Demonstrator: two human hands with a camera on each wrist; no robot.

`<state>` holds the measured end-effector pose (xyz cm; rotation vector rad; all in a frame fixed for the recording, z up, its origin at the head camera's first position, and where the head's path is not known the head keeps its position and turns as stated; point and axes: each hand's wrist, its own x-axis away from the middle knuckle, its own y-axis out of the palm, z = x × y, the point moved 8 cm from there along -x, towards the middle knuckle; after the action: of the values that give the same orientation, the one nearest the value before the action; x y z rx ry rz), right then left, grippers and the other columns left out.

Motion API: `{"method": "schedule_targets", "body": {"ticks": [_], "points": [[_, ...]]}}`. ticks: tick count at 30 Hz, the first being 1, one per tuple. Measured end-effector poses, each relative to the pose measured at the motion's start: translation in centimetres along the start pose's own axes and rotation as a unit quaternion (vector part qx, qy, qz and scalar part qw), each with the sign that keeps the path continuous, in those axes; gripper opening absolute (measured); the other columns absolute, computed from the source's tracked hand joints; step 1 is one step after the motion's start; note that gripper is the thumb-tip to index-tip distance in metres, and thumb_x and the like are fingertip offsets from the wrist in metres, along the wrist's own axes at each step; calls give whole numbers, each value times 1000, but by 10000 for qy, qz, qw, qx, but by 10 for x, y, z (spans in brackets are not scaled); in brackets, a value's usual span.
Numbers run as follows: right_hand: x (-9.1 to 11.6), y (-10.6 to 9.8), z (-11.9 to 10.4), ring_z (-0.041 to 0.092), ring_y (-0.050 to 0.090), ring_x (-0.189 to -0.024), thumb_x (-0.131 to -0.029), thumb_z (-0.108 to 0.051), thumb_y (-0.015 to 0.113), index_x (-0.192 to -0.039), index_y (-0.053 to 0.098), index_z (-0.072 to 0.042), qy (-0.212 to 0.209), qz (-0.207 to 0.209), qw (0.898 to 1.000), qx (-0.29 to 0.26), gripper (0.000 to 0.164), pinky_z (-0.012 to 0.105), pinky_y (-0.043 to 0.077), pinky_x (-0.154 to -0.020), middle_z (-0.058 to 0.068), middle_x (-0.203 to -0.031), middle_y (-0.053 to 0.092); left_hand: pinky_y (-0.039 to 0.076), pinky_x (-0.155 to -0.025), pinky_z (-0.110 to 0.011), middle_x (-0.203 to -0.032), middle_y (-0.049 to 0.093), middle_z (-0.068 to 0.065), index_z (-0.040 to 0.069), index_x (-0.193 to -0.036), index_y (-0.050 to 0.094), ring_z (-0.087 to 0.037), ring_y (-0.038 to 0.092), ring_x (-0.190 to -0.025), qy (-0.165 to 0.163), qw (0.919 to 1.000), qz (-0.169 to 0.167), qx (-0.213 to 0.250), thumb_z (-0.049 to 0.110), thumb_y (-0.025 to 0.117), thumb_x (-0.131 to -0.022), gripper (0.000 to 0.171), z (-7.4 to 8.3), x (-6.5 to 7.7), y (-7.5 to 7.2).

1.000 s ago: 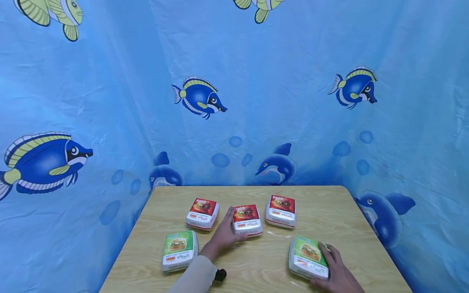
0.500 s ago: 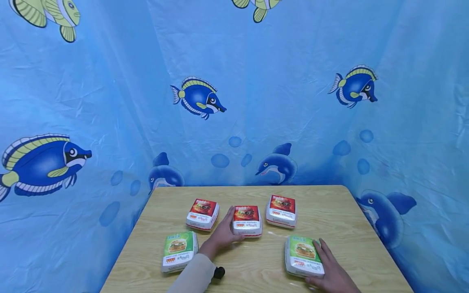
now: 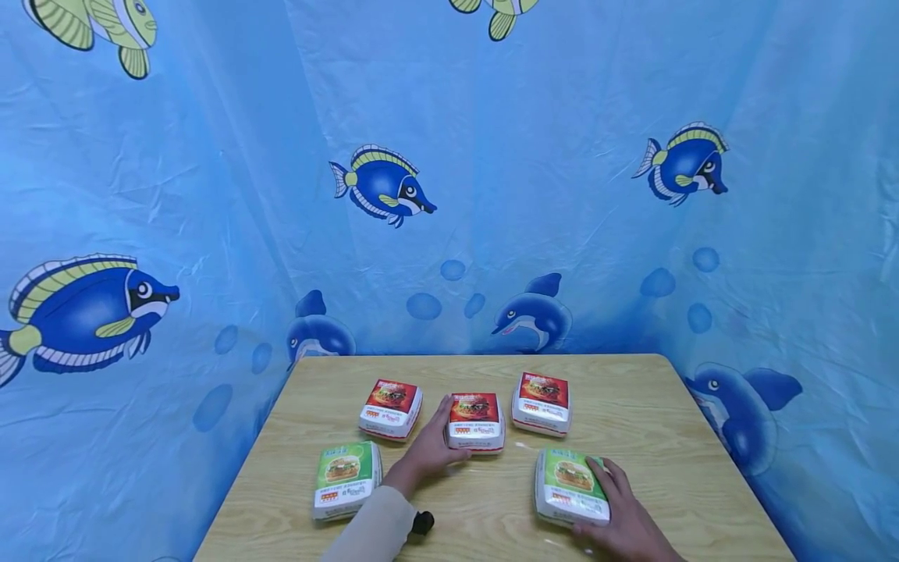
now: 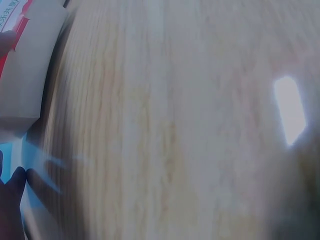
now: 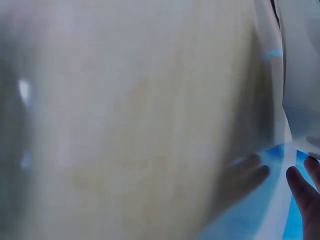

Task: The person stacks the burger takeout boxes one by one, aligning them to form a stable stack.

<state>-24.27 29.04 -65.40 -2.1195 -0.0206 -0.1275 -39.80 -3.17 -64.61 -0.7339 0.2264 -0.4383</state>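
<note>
Five-sided views aside, the middle red-and-white burger box [image 3: 474, 421] sits on the table, its left side held between thumb and fingers of my left hand [image 3: 427, 449]. At the front right, my right hand [image 3: 618, 507] grips a green-and-white burger box [image 3: 570, 484] from its right side, thumb at the near edge. In the left wrist view, the red box's pale side [image 4: 25, 80] and dark fingertips [image 4: 17, 182] show at the left edge. The right wrist view has a pale box side [image 5: 302, 70] and fingertips [image 5: 297, 182] at its right edge.
Two more red burger boxes, one at back left [image 3: 391, 408] and one at back right [image 3: 541, 403], flank the middle one. Another green burger box [image 3: 346, 478] lies at front left beside the left sleeve [image 3: 375, 524]. A blue sea-print curtain [image 3: 463, 195] surrounds the wooden table [image 3: 660, 437].
My right hand and the green box have slid left across the table, nearer the middle. The left hand and its red box have stayed nearly still.
</note>
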Motion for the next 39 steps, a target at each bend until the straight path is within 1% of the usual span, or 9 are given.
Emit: {"method": "schedule_targets", "body": {"ticks": [3,6,10,14,20,22,27,32,39], "points": [[-5,-6,-4,41,49,-111,-59,-80,71,-151,28,-16,-138,115,9998,21,120,62,46,-87,18,-147,20,22,-114,-44,-163,5,-2,28,-158,3,-23,11,-146,-19,10000,65,8,62,77,-72,119,0,1,1],[-10,-14,-11,42,50,-112,-60,-80,70,-152,28,-17,-417,324,9985,110,120,62,47,-86,18,-148,20,25,-113,-46,-163,5,-2,28,-158,3,-23,13,-146,-104,9998,161,-4,67,74,-71,118,0,1,2],[-17,-22,-22,43,50,-114,-60,-79,71,-152,28,-18,-760,597,9952,130,118,59,49,-82,18,-149,20,25,-112,-48,-163,7,-3,26,-158,5,-25,14,-146,-127,9994,287,113,65,73,-74,115,1,3,3],[-24,-26,-32,43,51,-113,-62,-76,73,-152,28,-18,-920,688,9934,-42,117,57,50,-81,16,-150,21,25,-112,-48,-163,7,-4,24,-158,5,-26,14,-146,-51,9995,286,117,63,70,-79,110,4,4,4],[-34,-33,-41,46,44,-122,-64,-65,80,-154,22,-10,-925,759,9907,-647,120,63,43,-91,20,-149,22,24,-113,-46,-163,8,-4,24,-158,6,-25,14,-146,118,9997,207,-5,61,68,-81,105,6,5,3],[-38,-36,-43,46,41,-125,-64,-63,81,-154,20,-10,-899,791,9896,-800,121,65,40,-93,19,-150,22,26,-112,-47,-163,8,-5,25,-158,6,-26,15,-146,163,9996,212,-81,63,67,-82,105,5,5,2],[-46,-44,-49,45,41,-125,-65,-63,81,-155,17,-14,-989,848,9876,-881,121,65,41,-91,16,-153,19,27,-111,-47,-162,9,-8,23,-158,6,-27,16,-145,290,9992,246,-137,66,67,-79,108,4,4,1],[-52,-47,-51,46,43,-124,-65,-59,83,-155,20,-12,-1164,863,9852,-921,120,63,42,-90,18,-153,20,25,-113,-45,-163,8,-5,24,-158,7,-22,13,-145,284,9992,239,-130,69,66,-77,110,2,6,2],[-63,-54,-61,45,43,-122,-65,-65,79,-156,17,-16,-1003,717,9895,-751,121,64,43,-89,17,-154,17,26,-112,-47,-162,7,-9,25,-158,6,-26,14,-145,268,9994,209,-85,66,67,-79,108,3,6,-1]]}}
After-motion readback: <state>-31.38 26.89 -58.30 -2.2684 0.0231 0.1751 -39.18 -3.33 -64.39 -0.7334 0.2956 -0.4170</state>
